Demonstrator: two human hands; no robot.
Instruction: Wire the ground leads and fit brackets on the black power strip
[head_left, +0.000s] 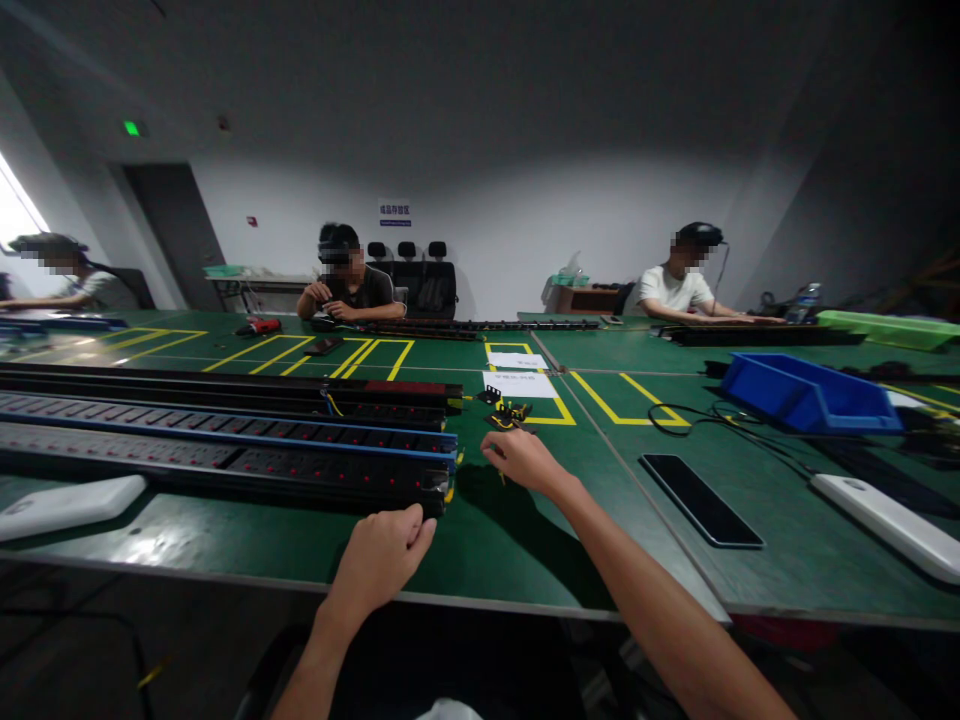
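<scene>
My left hand is curled closed at the near right end of a long black strip with rows of red-marked sockets. Whatever its fingers may hold is hidden. Further right, my right hand reaches forward over the green table with its fingers pinched together. A thin sliver shows under its fingertips, too small to name. Just beyond that hand lie small black brackets with yellow wires. A blue-edged strip lies parallel behind the nearest one, and short yellow wires stick out at the strips' right ends.
To the right are a phone, a white power bank with a cable, and a blue bin. Another white device lies at left. Paper labels sit mid-table. Three people work across the table.
</scene>
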